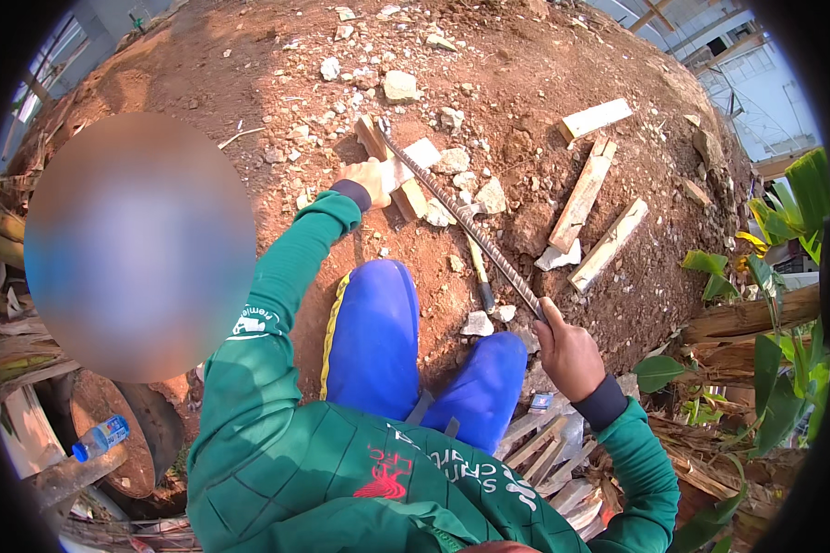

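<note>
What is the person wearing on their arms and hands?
Both arms wear long green sleeves with dark cuffs at the wrists. The left sleeve has a small white marking on the upper arm. The left hand and right hand are bare, with no gloves.

Ribbed steel rod (pixel 461 221) slanting across wood block (pixel 406 180).

A large blurred patch (pixel 138 247) covers the left of the view; nothing behind it can be told. Your left hand (pixel 367 178) shows only its back, fingers hidden against the wood block (pixel 406 180). Your right hand (pixel 567 355) wraps the near end of the ribbed steel bar (pixel 461 226), so that tip is hidden. Your lower legs (pixel 424 359) vanish under your torso. The hammer (pixel 479 272) head is too small to make out. The dark fisheye rim cuts off the plastic bottle's (pixel 100 438) surroundings and the green leaves (pixel 784 276) at right.
</note>
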Tool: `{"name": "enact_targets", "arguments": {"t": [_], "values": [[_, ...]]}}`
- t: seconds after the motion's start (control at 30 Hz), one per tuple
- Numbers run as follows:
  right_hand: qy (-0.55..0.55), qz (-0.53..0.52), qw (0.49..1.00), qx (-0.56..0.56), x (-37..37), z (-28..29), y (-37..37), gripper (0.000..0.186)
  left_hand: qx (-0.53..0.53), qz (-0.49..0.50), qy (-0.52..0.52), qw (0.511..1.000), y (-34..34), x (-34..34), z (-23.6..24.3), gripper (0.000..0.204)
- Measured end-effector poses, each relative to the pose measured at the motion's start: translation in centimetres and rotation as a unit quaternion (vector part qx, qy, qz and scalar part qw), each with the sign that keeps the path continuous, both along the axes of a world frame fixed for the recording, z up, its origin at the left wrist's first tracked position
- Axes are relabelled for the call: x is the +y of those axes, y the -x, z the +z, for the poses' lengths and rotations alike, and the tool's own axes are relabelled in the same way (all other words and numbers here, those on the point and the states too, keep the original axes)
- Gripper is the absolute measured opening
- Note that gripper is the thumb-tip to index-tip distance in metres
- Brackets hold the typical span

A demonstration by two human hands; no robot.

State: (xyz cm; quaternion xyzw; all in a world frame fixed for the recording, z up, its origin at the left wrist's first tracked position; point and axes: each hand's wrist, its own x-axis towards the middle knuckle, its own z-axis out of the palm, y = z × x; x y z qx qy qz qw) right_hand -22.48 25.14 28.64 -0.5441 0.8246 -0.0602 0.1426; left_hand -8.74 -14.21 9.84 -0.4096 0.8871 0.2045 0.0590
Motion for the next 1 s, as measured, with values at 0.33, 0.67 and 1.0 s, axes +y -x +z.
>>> {"name": "enact_targets", "arguments": {"t": [0.33, 0.67, 1.0], "values": [[0.077, -0.070, 0.993, -0.061, 3.2, -4.7, -3.1, 0.039, 0.012, -0.011, 0.015, 1.000, 1.6, 0.1, -0.6, 0.051], [-0.033, 0.014, 0.997, 0.065, -0.6, 5.3, 2.4, 0.039, 0.023, 0.011, 0.030, 0.999, 0.5, -0.2, -1.3, 0.053], [0.139, 0.027, 0.989, -0.049, 2.1, -2.3, -2.7, 0.042, 0.054, -0.009, 0.028, 0.998, -1.1, -0.4, -1.9, 0.055]]}}
